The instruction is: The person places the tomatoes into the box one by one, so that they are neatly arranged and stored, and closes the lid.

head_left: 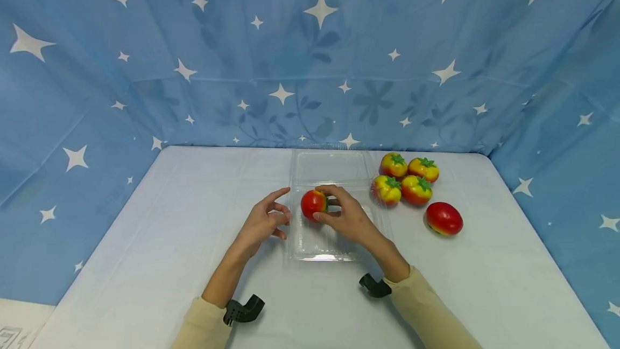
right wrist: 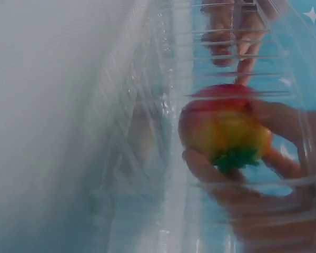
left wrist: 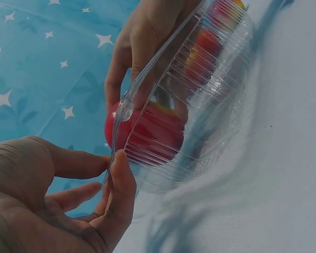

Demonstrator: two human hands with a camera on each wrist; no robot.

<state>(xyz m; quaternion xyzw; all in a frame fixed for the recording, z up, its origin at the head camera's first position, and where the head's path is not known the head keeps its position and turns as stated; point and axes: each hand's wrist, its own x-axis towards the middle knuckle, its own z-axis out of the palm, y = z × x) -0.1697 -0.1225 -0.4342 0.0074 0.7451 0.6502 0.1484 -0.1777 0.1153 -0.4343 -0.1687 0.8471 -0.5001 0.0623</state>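
My right hand [head_left: 350, 218] grips a red and yellow toy persimmon [head_left: 312, 204] between thumb and fingers, inside the clear plastic clamshell box [head_left: 310, 255]. Its green leafy top [right wrist: 236, 158] faces the right palm in the right wrist view. On the box's left side, my left hand [head_left: 265, 222] pinches the rim between thumb and fingertips, as the left wrist view shows. The lid [head_left: 331, 167] lies folded back, away from me. Through the ribbed side wall [left wrist: 168, 132], the persimmon [left wrist: 152, 134] appears low in the box.
Several yellow-red persimmons [head_left: 416, 189] with green tops cluster right of the box. Nearer me lies a red oval fruit [head_left: 444, 218] with a yellowish underside. A white cloth [head_left: 145, 263] covers the table, and a blue star-patterned curtain [head_left: 218, 42] stands behind it.
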